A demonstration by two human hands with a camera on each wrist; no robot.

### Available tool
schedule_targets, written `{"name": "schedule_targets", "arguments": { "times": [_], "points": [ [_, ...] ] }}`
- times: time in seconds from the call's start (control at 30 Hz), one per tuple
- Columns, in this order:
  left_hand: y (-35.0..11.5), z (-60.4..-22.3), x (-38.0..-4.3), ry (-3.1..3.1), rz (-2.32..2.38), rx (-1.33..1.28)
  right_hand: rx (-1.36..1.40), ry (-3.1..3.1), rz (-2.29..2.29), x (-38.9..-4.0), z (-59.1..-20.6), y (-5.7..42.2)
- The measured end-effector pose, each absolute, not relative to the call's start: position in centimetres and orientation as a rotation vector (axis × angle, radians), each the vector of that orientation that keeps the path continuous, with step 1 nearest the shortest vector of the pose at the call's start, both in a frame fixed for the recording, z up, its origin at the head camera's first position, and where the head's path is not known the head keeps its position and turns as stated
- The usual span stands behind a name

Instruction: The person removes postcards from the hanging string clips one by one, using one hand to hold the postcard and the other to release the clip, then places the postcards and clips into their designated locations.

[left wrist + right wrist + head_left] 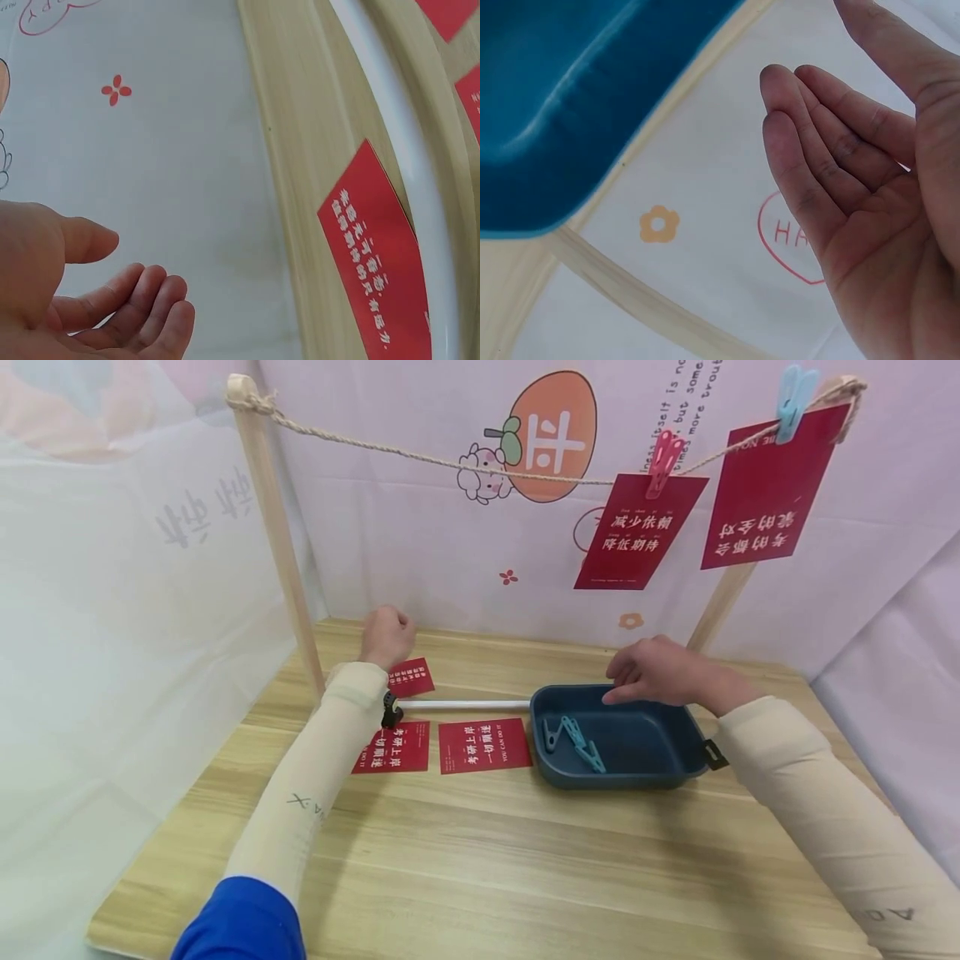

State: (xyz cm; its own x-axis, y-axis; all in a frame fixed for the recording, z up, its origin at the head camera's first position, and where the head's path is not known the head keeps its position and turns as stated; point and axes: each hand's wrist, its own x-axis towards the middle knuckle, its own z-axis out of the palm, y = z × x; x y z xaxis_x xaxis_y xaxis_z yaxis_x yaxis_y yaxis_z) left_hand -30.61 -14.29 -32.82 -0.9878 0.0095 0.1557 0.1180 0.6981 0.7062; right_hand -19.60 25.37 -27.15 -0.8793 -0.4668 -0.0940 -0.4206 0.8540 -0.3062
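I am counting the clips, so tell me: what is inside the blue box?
The blue box holds at least two blue clips near its left end. The right hand covers part of its far side; I cannot see behind the hand.

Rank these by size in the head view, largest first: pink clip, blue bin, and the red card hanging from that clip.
1. Blue bin
2. Hanging red card
3. Pink clip, clearly smallest
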Motion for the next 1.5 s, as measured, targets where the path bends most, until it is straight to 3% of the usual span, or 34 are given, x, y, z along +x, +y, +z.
{"name": "schedule_targets", "arguments": {
  "times": [1.5],
  "points": [
    [-7.5,-29.3,-26.9,-2.731,-1.268,-0.448,-0.586,3.022,-0.449,-17.9,-20.6,26.6]
  ]
}}
